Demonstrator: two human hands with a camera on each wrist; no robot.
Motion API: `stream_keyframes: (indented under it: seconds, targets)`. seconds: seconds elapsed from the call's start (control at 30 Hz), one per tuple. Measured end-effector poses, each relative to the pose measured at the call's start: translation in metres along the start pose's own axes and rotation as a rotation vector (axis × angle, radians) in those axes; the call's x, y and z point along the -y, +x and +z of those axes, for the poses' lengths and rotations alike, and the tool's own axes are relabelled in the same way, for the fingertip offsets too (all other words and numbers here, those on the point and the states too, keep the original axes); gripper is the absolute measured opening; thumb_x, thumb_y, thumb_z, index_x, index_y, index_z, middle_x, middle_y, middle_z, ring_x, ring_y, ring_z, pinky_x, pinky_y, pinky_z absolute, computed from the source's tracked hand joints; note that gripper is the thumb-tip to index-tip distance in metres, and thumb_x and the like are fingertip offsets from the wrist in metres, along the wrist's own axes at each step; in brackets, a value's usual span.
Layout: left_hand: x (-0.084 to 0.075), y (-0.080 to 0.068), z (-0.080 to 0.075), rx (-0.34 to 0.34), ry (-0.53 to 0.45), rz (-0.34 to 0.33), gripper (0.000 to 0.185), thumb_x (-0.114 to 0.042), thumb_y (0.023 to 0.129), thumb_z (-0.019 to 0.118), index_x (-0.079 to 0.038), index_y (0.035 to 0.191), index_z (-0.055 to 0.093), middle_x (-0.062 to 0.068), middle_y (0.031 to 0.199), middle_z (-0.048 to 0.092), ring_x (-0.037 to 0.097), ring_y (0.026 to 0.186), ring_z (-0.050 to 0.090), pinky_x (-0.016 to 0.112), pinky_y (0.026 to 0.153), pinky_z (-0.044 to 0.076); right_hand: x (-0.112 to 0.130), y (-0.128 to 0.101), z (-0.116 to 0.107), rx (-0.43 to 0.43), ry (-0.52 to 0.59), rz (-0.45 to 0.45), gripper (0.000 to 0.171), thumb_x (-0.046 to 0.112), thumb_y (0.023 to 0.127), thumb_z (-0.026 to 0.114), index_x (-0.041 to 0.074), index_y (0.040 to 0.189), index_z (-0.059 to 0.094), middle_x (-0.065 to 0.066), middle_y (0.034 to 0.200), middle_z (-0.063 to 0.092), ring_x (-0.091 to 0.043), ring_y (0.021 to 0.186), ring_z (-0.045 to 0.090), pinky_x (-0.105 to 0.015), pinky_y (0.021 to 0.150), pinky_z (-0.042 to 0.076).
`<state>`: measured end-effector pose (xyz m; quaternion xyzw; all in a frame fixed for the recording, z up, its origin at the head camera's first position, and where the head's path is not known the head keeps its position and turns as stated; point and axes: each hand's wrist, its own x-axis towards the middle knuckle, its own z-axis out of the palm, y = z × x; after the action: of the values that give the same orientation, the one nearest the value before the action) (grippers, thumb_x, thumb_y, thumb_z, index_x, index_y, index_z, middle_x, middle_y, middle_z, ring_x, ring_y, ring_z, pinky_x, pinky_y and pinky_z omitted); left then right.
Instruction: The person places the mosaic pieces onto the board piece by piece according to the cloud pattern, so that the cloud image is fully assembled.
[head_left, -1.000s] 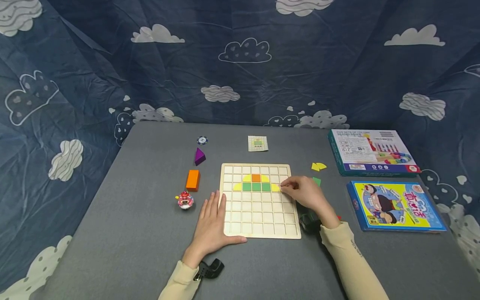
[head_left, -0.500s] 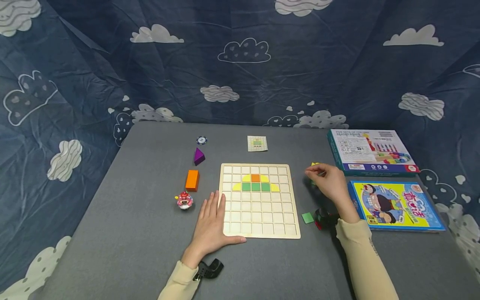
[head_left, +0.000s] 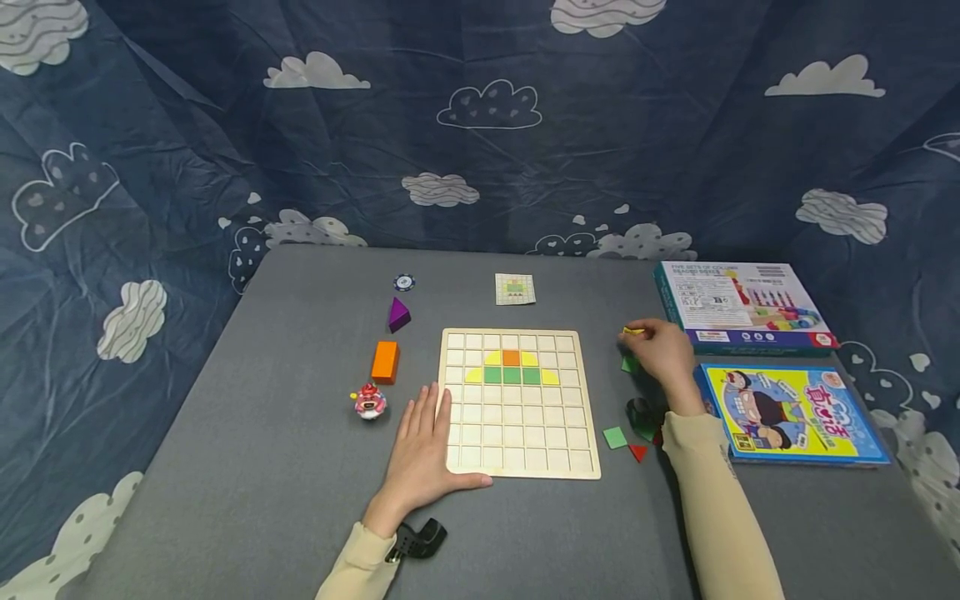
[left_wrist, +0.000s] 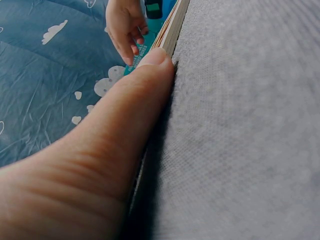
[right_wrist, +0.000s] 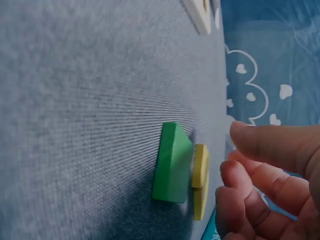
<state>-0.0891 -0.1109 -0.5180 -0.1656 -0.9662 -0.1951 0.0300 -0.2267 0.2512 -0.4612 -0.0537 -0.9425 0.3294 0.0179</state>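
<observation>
Yellow tiles [head_left: 632, 331] are lying on the grey tabletop [head_left: 300, 467] just right of the wooden board [head_left: 517, 403], and your right hand [head_left: 662, 354] is hovering over them, fingers [right_wrist: 270, 145] loosely curled, not visibly closed on anything; whether a fingertip is touching a tile cannot be told. A green tile [right_wrist: 172, 162] is sitting just beside the yellow ones, partly under your hand. Your left hand [head_left: 422, 454] is lying flat, fingers straight, pressing on the board's near-left corner and the tabletop, thumb [left_wrist: 125, 120] against the board's edge.

You are dealing with small, thin, stiff pieces, likely light and smooth, so they may skid on the cloth; pinching one by its opposite edges looks safer than pressing from above. On the board, yellow, orange and green pieces [head_left: 512, 367] are filling two rows near the top. Another green square [head_left: 615, 437] and a red triangle [head_left: 638, 452] are waiting near your right wrist. An orange block [head_left: 385, 362], a purple wedge [head_left: 398, 313] and two boxes [head_left: 742, 305] are standing farther off.
</observation>
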Motion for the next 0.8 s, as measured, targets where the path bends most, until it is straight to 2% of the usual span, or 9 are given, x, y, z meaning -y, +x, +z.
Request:
stream_keyframes:
  seconds: [0.17, 0.37, 0.57, 0.8]
  targets:
    - [0.0005, -0.0002, 0.0004, 0.002, 0.000, -0.001, 0.133, -0.082, 0.059, 0.063, 0.002, 0.150, 0.014, 0.023, 0.155, 0.007, 0.031, 0.143, 0.002, 0.041, 0.114, -0.001, 0.0007, 0.0051, 0.0013, 0.058, -0.051, 0.059, 0.039, 0.026, 0.091, 0.064, -0.004, 0.117, 0.062, -0.022, 0.100, 0.061, -0.031, 0.078, 0.051, -0.036, 0.063, 0.039]
    - [0.0009, -0.0002, 0.0009, 0.002, -0.003, -0.001, 0.133, -0.081, 0.059, 0.064, 0.002, 0.150, 0.013, 0.023, 0.155, 0.006, 0.031, 0.143, 0.001, 0.041, 0.114, -0.001, 0.0002, 0.0082, 0.0043, 0.068, -0.093, 0.092, 0.037, 0.023, 0.092, 0.063, -0.003, 0.118, 0.062, -0.025, 0.108, 0.060, -0.034, 0.083, 0.052, -0.040, 0.067, 0.040]
    - [0.0007, -0.0001, 0.0015, 0.000, -0.002, 0.004, 0.133, -0.081, 0.059, 0.064, 0.001, 0.150, 0.013, 0.022, 0.155, 0.006, 0.031, 0.143, 0.001, 0.041, 0.114, 0.000, -0.0001, 0.0097, 0.0068, 0.044, -0.119, 0.119, 0.034, 0.023, 0.091, 0.062, -0.002, 0.114, 0.064, -0.023, 0.108, 0.062, -0.032, 0.079, 0.052, -0.035, 0.061, 0.036]
    - [0.0007, -0.0004, 0.0008, -0.021, -0.006, 0.015, 0.133, -0.081, 0.059, 0.065, 0.003, 0.150, 0.015, 0.024, 0.154, 0.009, 0.033, 0.142, 0.004, 0.044, 0.114, 0.004, 0.0030, 0.0082, 0.0084, 0.038, -0.128, 0.122, 0.032, 0.022, 0.089, 0.066, -0.003, 0.109, 0.065, -0.021, 0.101, 0.062, -0.032, 0.078, 0.051, -0.035, 0.062, 0.035]
